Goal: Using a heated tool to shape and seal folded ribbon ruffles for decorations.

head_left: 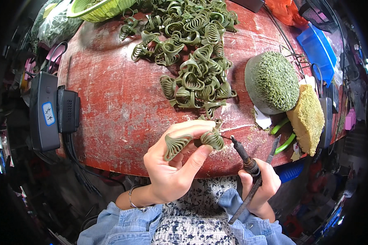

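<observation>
My left hand (169, 173) pinches a green ribbed, fan-shaped piece (212, 139) between thumb and fingertips. A second ribbed fan (178, 146) shows against the same fingers; whether the two are joined is hidden. My right hand (265, 181) is closed around a dark pen-like iron (242, 153) with a thin tip. That tip meets the right side of the pinched piece, or nearly so. A long, slim metal tool (249, 197) also lies in my right hand, slanting across the palm. Just beyond my left fingers begins a pile of similar green curled pieces (196, 77).
The worn red table (114, 102) carries a round block with a crumbly green top (274, 81) and a rough yellow block (308, 122) at right. Green tool handles (285, 143) lie beside them. Farther off are a blue bin (318, 51) and a lime basket (100, 10). Black devices (45, 110) stand left.
</observation>
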Available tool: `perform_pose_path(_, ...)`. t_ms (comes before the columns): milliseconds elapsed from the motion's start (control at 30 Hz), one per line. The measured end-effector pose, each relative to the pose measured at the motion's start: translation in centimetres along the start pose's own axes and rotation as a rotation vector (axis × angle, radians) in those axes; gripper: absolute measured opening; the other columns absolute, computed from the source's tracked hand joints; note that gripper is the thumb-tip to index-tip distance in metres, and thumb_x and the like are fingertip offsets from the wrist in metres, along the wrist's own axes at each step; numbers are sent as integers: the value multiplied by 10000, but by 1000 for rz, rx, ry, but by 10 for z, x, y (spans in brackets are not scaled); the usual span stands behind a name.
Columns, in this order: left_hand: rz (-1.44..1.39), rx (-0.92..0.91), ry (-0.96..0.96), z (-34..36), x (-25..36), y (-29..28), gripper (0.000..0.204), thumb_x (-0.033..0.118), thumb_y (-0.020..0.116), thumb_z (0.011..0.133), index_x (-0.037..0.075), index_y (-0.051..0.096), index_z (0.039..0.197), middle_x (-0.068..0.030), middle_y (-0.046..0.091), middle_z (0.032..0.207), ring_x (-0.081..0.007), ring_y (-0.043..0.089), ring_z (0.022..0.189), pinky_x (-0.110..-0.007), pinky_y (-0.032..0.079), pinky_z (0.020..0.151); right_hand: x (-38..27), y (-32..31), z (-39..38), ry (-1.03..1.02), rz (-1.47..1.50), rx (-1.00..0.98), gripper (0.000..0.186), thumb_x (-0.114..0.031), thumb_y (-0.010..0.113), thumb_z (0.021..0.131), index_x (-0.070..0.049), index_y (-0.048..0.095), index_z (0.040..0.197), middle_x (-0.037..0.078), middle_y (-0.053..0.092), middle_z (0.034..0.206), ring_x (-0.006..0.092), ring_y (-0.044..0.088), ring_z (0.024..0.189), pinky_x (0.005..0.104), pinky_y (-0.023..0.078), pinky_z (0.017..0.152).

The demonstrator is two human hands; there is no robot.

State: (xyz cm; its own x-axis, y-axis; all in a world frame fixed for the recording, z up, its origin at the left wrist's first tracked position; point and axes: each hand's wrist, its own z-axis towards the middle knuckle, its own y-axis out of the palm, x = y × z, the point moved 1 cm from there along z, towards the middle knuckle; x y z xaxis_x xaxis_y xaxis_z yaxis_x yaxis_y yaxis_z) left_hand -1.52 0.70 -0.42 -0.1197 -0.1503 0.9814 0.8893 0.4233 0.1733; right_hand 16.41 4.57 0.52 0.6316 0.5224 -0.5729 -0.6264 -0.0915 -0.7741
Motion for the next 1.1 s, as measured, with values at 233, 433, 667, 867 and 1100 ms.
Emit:
perform_pose_path(233, -69, 61, -74, -1, 3, 3, 233, -25, 560, 774, -60, 532, 1003, -174, 543, 1039, -205, 527, 951, -311, 429, 822, 3, -2, -2, -17, 13, -21, 378, -254, 757, 630, 7, 577, 834, 101, 552, 613, 230, 551, 492, 279, 430, 456)
perform_pose_path(433, -83, 58, -84, -1, 3, 3, 229, -33, 538, 775, -60, 529, 1002, -181, 545, 1037, -212, 531, 951, -319, 436, 816, 1, -1, 0, -9, -8, -28, 383, -252, 760, 625, 8, 577, 837, 100, 547, 612, 225, 545, 485, 278, 427, 453)
perform_pose_path(667, -133, 0, -40, -1, 1, -1, 266, -90, 528, 789, -99, 499, 1054, -166, 524, 1089, -175, 538, 964, -272, 463, 821, 1, 0, 0, -1, -2, -16, 370, -234, 757, 633, 11, 574, 841, 101, 545, 605, 220, 541, 485, 277, 421, 449)
perform_pose_path(867, -191, 80, -173, 1, 5, 2, 229, -18, 530, 771, -89, 522, 989, -175, 557, 1023, -179, 546, 898, -299, 436, 807, 4, 1, -6, 6, 57, 30, 368, -275, 734, 660, 3, 574, 841, 82, 557, 607, 214, 544, 488, 277, 421, 456)
perform_pose_path(1100, -222, 73, -187, 2, 3, 1, 263, 16, 525, 775, -105, 516, 1008, -164, 565, 1007, -170, 553, 867, -291, 440, 792, 3, 0, -4, -14, 17, 2, 382, -283, 737, 653, 4, 575, 845, 87, 564, 613, 217, 551, 485, 275, 432, 462)
